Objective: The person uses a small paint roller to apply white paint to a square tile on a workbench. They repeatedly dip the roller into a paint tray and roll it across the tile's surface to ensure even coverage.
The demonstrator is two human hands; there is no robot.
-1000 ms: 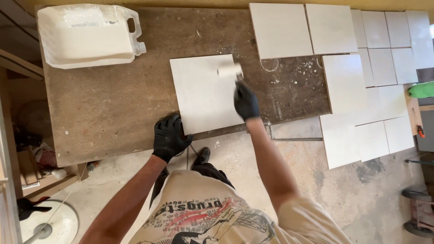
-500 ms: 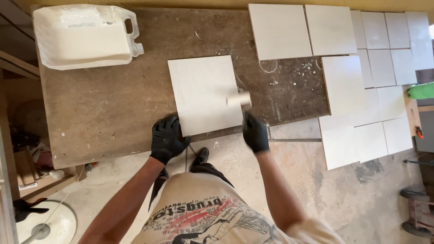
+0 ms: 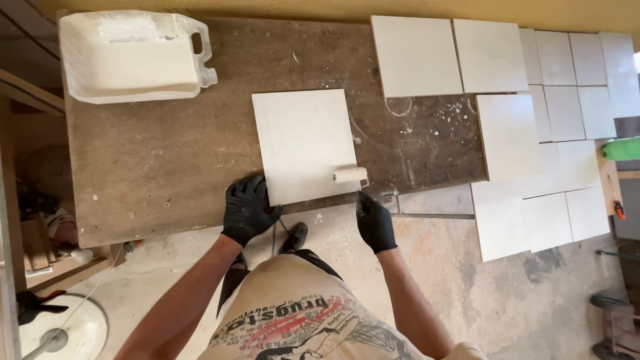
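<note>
I am looking down at a brown work board (image 3: 167, 167), and everything here sits on it or next to it. At the far left corner of the board is a cut white jug (image 3: 130, 57) used as a tray, with white stuff inside. My left hand (image 3: 248, 210) wears a black glove. It rests flat at the near edge of the board, fingers spread, and presses on the near left corner of a pale square tile (image 3: 303, 143). It does not grip anything. The tile lies flat in the middle of the board, turned a little crooked. A small white roller (image 3: 350, 175) lies on the near right corner of the tile. My right hand (image 3: 375, 223), in a black glove too, is just off the near edge of the board. It is closed around the roller's handle, which I can hardly see. My two hands are apart, one at each near corner of the tile. Past the roller, more pale tiles (image 3: 510, 137) lie at the far right end of the board and spread out beside it. Below the near edge of the board is the dusty floor (image 3: 493, 293).
</note>
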